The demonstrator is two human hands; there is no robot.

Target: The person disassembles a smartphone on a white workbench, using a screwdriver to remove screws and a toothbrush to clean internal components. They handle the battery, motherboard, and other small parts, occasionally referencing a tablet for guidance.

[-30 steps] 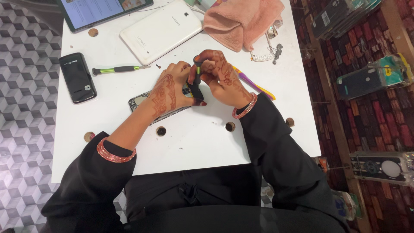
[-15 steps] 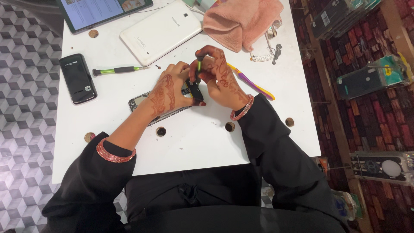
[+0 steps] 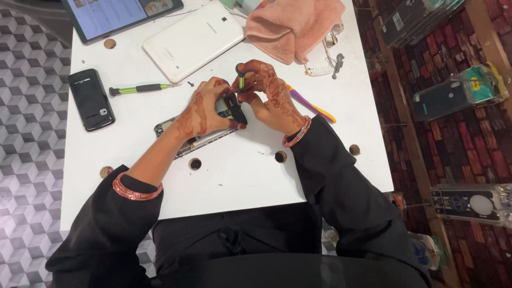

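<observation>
An opened phone (image 3: pixel 184 140) with its back off lies on the white table (image 3: pixel 234 176). My left hand (image 3: pixel 205 109) presses on the phone and pinches a small black part (image 3: pixel 234 108) at its upper end. My right hand (image 3: pixel 269 93) holds a small green-and-black screwdriver (image 3: pixel 240 77) upright, tip down at that black part. Both hands touch each other over the phone. The phone's upper half is hidden under my fingers.
A second green screwdriver (image 3: pixel 140 89) and a black phone (image 3: pixel 91 100) lie to the left. A white tablet (image 3: pixel 194 38), a tablet with a lit screen (image 3: pixel 120 15) and a pink cloth (image 3: pixel 296 24) sit at the far edge. A purple-yellow tool (image 3: pixel 314 106) lies right of my hand.
My right hand has lifted slightly and now stands the screwdriver upright over the black part. The left hand and the phone have stayed in place.
</observation>
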